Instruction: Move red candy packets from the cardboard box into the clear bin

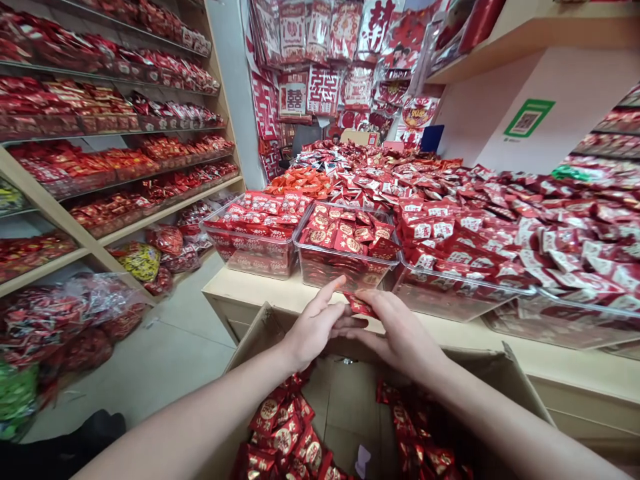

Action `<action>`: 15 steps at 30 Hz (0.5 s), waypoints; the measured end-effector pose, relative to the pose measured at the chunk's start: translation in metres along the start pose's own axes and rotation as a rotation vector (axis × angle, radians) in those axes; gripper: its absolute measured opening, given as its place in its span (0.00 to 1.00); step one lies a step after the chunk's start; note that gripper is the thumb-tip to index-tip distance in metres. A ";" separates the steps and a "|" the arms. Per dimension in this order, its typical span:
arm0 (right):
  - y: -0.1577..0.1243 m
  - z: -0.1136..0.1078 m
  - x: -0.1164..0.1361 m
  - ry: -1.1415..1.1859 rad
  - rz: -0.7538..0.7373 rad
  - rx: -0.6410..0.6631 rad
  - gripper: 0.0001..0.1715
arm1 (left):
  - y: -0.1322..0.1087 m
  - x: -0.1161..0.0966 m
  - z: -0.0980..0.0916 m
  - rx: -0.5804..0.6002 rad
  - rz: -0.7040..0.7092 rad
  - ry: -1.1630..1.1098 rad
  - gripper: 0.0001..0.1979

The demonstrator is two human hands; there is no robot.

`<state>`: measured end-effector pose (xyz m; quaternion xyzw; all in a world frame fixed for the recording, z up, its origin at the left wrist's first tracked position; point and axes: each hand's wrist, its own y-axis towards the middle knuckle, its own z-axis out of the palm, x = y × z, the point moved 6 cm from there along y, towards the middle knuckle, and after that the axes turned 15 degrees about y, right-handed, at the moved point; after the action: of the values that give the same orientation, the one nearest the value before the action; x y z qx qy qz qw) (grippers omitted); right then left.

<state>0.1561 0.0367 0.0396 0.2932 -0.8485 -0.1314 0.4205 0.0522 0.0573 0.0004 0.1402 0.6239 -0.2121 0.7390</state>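
Had one red packet [359,305] pinched narrowly between the thumb and fingers of the right hand [400,330], up over the far wall of an open cardboard box [485,363] and just in front of the middle tub [325,272]. Couldn't really tell about the left hand [310,330]: had it close beside the packet, index finger stretched out, the rest loosely curled, maybe touching, maybe not. Looked mid-handling to be honest, probably at the stage of fingering a single packet, not yet letting go. Saw loads more lower down in the box, one left heap [285,433] and one right heap [415,433], plus a pale scrap [363,460] between. Spotted similar packets in the middle tub too, with a left tub [260,260] and a right tub [450,293] alongside on the pale counter [225,288]. As for the next move, would've called (imo) for a light, steady pinch, gentle enough to avoid crumpling the wrapper, and some knuckle clearance from the tub rim and box edge
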 end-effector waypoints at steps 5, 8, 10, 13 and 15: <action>-0.001 -0.005 -0.015 0.515 0.380 -0.151 0.13 | -0.001 -0.012 -0.006 -0.054 0.129 0.318 0.24; -0.002 0.003 -0.016 0.863 0.535 -0.134 0.17 | 0.000 -0.017 -0.011 -0.097 0.179 0.454 0.14; -0.003 0.005 -0.017 0.952 0.587 -0.130 0.19 | 0.001 -0.016 -0.013 -0.114 0.164 0.452 0.12; -0.005 0.002 -0.021 0.930 0.594 -0.166 0.19 | 0.002 -0.015 -0.016 -0.122 0.140 0.440 0.11; -0.004 -0.002 -0.024 0.871 0.564 -0.183 0.17 | 0.002 -0.014 -0.017 -0.118 0.134 0.452 0.11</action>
<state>0.1704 0.0478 0.0235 0.0428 -0.6262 0.0475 0.7770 0.0366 0.0691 0.0108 0.1820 0.7741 -0.0891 0.5997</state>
